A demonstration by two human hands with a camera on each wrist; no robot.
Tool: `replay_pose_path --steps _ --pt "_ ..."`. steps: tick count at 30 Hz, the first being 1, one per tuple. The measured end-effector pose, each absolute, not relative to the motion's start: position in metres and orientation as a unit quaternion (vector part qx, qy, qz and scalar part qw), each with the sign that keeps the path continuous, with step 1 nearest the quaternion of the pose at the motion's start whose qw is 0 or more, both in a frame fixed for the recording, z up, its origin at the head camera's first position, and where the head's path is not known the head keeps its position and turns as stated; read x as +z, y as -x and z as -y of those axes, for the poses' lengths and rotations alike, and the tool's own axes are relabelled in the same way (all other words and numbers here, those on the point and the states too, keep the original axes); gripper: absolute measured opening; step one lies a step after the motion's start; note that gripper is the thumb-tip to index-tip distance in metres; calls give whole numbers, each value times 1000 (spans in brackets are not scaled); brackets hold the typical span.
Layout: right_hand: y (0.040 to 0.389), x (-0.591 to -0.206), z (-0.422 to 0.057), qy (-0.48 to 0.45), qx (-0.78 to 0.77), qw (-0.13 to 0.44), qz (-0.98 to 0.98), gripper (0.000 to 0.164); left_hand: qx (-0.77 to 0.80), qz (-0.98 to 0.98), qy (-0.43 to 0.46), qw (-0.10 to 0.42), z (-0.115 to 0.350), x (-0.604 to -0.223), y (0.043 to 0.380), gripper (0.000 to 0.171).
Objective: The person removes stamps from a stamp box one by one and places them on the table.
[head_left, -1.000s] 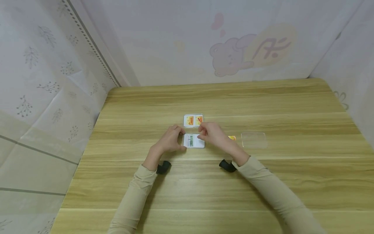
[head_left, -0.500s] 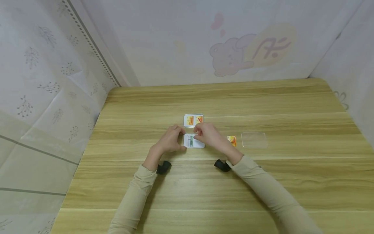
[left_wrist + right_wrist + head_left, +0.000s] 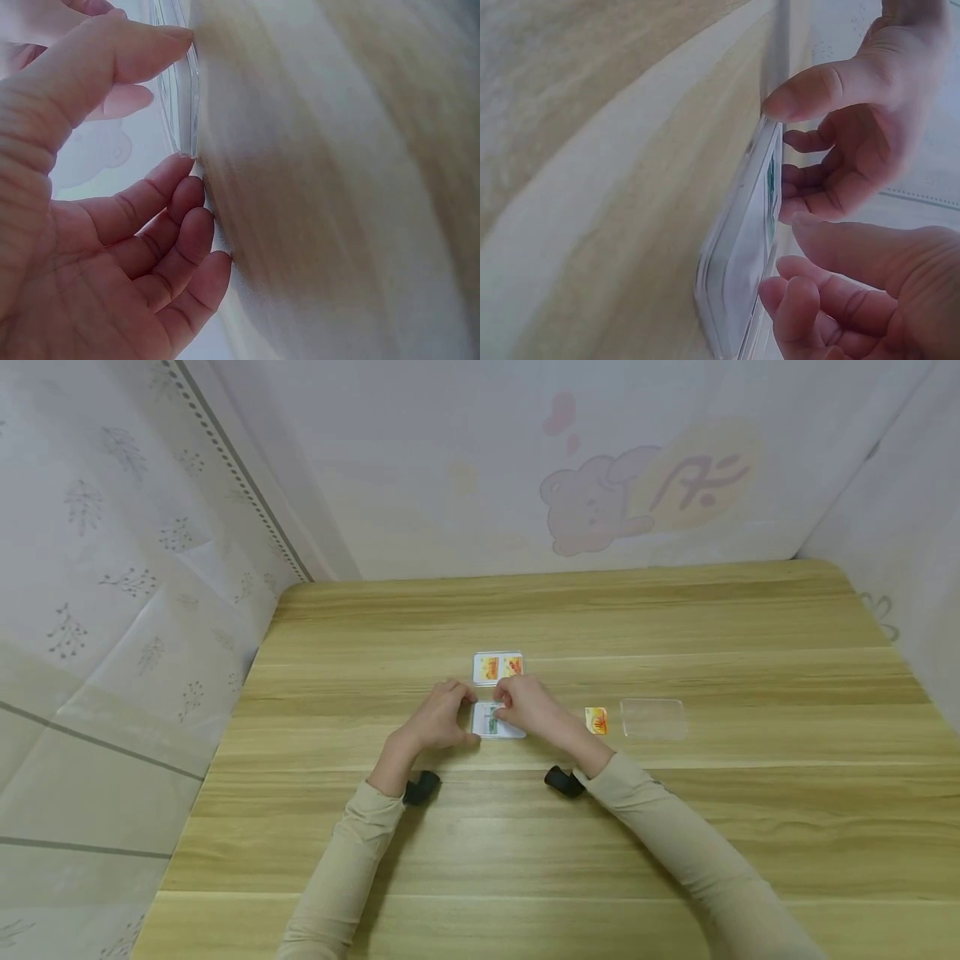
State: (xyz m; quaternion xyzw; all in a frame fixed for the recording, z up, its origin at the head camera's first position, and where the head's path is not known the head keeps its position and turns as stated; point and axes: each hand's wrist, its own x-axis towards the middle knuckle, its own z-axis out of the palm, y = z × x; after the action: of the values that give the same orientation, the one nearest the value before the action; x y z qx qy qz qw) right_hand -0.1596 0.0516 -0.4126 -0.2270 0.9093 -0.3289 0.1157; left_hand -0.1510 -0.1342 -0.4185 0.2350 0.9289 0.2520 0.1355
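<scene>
A flat clear plastic case (image 3: 512, 732) with a white insert lies on the table, a small green-printed stamp (image 3: 487, 720) on its left half. My left hand (image 3: 437, 718) holds the case by its left end, thumb at the near corner and fingertips at the far one. Over the case is my right hand (image 3: 534, 706), thumb and index finger apart and loosely bent; nothing shows between them. In the right wrist view the right thumb (image 3: 855, 251) points toward the stamp, with the index fingertip close to the case's far edge. Part of the stamp is hidden by that thumb.
Just behind lies a second clear case (image 3: 498, 683) with two orange-yellow stamps. To the right are a loose orange-yellow stamp (image 3: 596, 721) and a transparent plastic lid (image 3: 654, 719). Black wrist pieces (image 3: 422, 787) sit at both cuffs. Curtains rise behind the wooden table (image 3: 480, 843).
My right hand has moved left across the case, from its right half to the green-printed stamp, uncovering the loose orange-yellow stamp. The left hand has stayed at the case's left end.
</scene>
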Motion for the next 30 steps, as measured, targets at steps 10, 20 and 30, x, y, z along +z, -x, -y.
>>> replay_pose_path --steps 10,20,30 --pt "161 -414 -44 227 -276 123 -926 18 247 -930 -236 136 135 -419 152 56" --pt "162 -414 -40 214 -282 128 -927 14 256 -929 -230 139 134 -418 151 54" --pt "162 -412 -37 200 -292 138 -925 15 259 -928 -232 135 135 -418 150 54"
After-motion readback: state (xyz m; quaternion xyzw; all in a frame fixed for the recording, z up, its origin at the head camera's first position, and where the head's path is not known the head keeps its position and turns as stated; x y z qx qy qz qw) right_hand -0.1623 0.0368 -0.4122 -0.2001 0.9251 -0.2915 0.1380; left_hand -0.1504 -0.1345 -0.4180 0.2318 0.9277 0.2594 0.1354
